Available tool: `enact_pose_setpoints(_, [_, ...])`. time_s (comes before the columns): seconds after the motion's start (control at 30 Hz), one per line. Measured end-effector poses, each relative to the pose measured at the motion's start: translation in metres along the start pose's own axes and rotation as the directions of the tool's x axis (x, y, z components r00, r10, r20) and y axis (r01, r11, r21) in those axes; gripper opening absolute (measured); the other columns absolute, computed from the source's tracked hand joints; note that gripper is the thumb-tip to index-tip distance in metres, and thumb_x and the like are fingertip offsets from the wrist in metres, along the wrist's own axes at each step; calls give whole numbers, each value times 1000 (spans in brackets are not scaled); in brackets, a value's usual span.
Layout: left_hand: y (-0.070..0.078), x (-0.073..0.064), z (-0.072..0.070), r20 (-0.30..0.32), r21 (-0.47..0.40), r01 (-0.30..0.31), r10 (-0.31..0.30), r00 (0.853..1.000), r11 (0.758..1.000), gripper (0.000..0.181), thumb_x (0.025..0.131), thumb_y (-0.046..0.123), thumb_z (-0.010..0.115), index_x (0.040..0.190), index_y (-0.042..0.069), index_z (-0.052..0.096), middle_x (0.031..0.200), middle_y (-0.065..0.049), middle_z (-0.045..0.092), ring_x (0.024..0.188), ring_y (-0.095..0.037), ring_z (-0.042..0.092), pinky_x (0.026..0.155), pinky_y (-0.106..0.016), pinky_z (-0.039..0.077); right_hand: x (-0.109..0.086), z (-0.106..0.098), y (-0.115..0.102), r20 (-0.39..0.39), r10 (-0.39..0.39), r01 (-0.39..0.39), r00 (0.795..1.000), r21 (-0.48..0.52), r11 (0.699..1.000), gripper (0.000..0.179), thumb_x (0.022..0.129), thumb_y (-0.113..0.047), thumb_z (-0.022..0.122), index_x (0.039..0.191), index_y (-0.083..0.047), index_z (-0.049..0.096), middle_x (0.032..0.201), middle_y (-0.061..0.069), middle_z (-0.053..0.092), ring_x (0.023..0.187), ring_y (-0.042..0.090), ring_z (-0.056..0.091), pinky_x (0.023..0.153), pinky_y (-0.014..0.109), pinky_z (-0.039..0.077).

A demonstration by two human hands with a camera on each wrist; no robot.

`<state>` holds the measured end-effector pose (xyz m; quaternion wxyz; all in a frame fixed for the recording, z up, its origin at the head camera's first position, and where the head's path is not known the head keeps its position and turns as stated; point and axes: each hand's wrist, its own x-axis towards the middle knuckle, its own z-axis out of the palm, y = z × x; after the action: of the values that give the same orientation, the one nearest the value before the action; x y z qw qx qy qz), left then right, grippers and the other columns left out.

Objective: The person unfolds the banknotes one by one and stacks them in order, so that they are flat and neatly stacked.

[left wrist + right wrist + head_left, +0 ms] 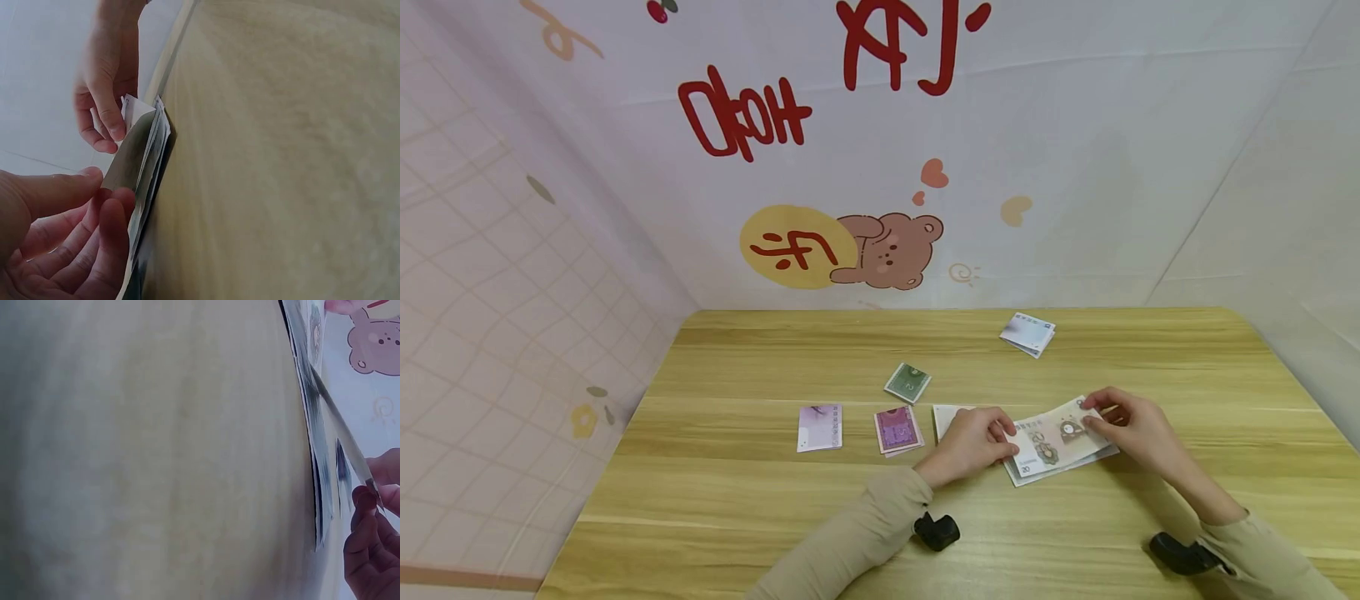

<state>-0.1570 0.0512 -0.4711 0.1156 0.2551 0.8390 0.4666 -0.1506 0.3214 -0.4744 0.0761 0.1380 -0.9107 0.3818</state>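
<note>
A pale 20 banknote with bear pictures is stretched between both hands, slightly tilted above other notes. My left hand pinches its left end between thumb and fingers. At the far end, my right hand grips the upper right corner. In the left wrist view the raised banknote stands apart from the stack's edge. The right wrist view has the right-hand fingers on the note's tip, above a thin stack of notes. Another pale note is partly hidden behind the left hand.
On the wooden table lie a purple-white folded note, magenta 5 notes and a green 2 note. A folded bluish note lies near the back edge. A printed cloth hangs behind.
</note>
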Motion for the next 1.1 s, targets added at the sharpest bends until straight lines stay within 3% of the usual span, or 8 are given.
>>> enact_pose_setpoints(0.47, [-2, -1, 2, 52, 152, -27, 19, 998, 988, 15, 81, 12, 78, 90, 8, 67, 68, 9, 62, 57, 6, 48, 58, -10, 38, -4, 3, 3, 31, 3, -1, 1000, -61, 998, 19, 79, 2, 75, 93, -4, 63, 87, 6, 65, 70, 2, 56, 58, 22, 49])
enact_pose_setpoints(0.9, [-4, 0, 2, 65, 138, -4, -5, 998, 990, 14, 81, 11, 78, 89, 7, 67, 65, 10, 60, 55, 6, 49, 58, -10, 38, -4, 6, 4, 57, -17, 23, 998, -114, 993, 27, 75, 4, 78, 96, -3, 63, 86, 4, 63, 69, 5, 51, 57, 23, 44])
enact_pose_setpoints(1.1, [-4, 1, 2, 67, 133, 12, -21, 998, 991, 14, 81, 9, 78, 89, 7, 66, 63, 11, 59, 53, 6, 49, 57, -11, 39, -4, 7, 2, 67, -14, 24, 998, -149, 989, 26, 74, 2, 79, 94, -3, 63, 83, 3, 56, 70, 10, 47, 56, 23, 41])
